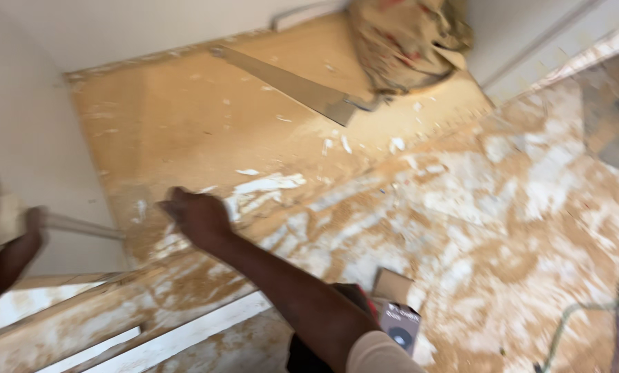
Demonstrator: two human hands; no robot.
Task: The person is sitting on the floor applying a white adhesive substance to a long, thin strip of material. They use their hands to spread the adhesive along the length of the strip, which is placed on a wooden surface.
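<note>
Right hand (199, 215) pressed knuckles-down on the board (185, 124); left hand (2, 242) closed around a pale strip (81, 224).

Risk, as judged: the strip, jutting from the board's left edge, could slip or snap; a saw (288, 83) lies loose near the far edge. Plaster smears coat the floor (516, 228); white walls (26, 124) enclose the corner.

right hand (197, 215) rested on board (185, 124) near its front edge | left hand (5, 242) at far left, gripping tool (81, 224) | long blade (288, 86) lay behind on board | sack (406, 41) at back right | small box (399, 324) on floor (530, 228) in front
</note>
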